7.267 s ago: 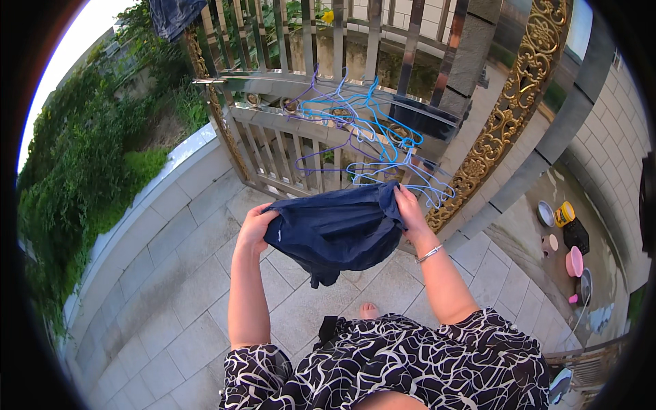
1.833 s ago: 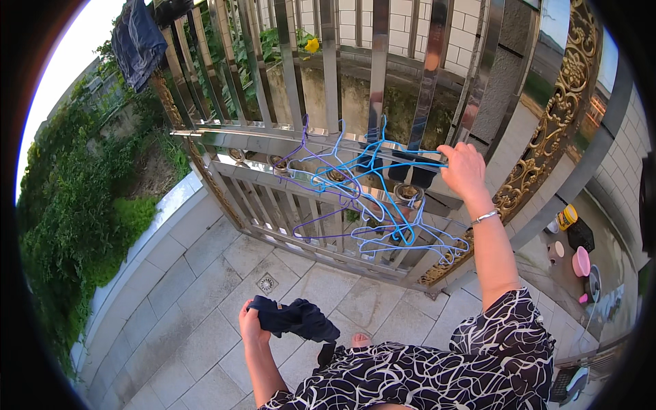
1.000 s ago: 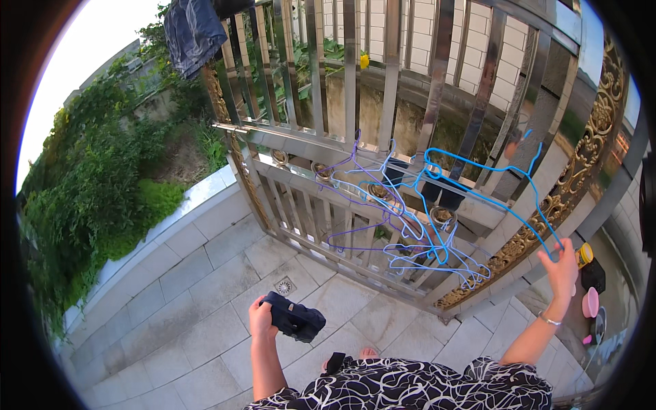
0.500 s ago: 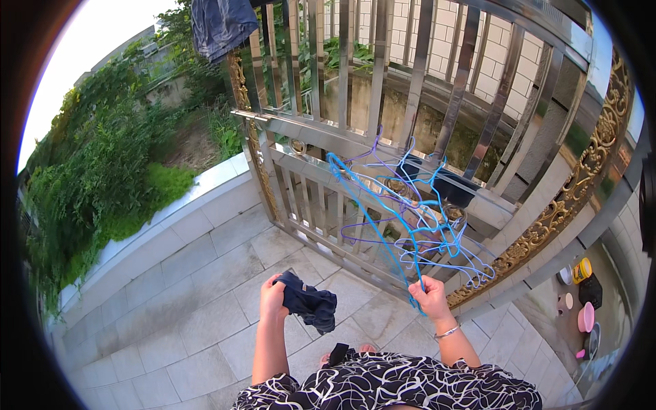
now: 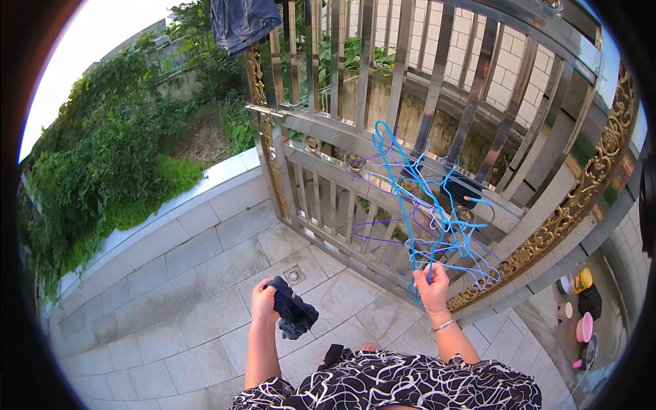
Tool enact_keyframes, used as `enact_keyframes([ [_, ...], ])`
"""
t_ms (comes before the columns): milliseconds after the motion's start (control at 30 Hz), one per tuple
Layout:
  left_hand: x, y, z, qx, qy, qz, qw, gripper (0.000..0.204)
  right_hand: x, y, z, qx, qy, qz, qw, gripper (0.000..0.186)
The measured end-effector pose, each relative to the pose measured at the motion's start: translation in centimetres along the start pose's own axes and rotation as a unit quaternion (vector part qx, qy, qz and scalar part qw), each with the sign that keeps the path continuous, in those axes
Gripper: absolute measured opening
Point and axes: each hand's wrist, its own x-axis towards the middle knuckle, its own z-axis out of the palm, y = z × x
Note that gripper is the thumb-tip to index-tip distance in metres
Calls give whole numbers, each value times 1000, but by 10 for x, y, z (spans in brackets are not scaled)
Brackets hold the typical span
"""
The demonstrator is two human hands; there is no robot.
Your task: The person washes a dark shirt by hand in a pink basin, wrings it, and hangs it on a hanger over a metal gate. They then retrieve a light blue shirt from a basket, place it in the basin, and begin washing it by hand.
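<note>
A bunched dark navy garment (image 5: 295,316) hangs from my left hand (image 5: 264,301), whose fingers are closed on it. My right hand (image 5: 432,287) pinches the lower end of a bright blue clothes hanger (image 5: 396,179), which tilts upward with its hook end away from me. Behind and around that hanger spreads a tangle of purple, light blue and blue hangers (image 5: 471,256) in front of the metal gate. What holds up the tangle is hard to make out. A silver bracelet circles my right wrist.
The barred metal gate (image 5: 328,147) with gold scrollwork stands ahead. A dark blue garment (image 5: 244,24) drapes over its upper left. Left is a low tiled wall (image 5: 184,213) beside green plants. A floor drain (image 5: 294,275) lies in the paving. Basins, including a pink one (image 5: 584,328), sit at right.
The blue hanger in my right hand has swung right and its hook end has risen. My left hand has shifted slightly left with the navy garment. The view has turned a little.
</note>
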Motion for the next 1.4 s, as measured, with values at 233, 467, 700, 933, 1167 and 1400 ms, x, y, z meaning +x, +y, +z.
enact_keyframes([
  [233, 6, 7, -1, 19, 26, 7, 999, 6, -6, -37, 29, 149, -163, 190, 957, 28],
  [467, 38, 22, 9, 180, 60, 84, 978, 17, -18, -36, 47, -68, -272, 156, 947, 13],
  [700, 33, 2, 48, 542, 131, 200, 806, 23, -34, -24, 77, -169, -270, 40, 947, 15],
  [933, -2, -46, 84, 561, -26, 314, 765, 20, -40, -11, 117, -200, -199, 141, 949, 28],
  [1167, -16, -51, 98, 514, -150, 389, 749, 20, -12, 43, 114, -137, -206, 122, 961, 24],
  [1400, -15, -32, 83, 503, -220, 493, 675, 30, -4, 21, 117, -76, -222, 113, 965, 15],
])
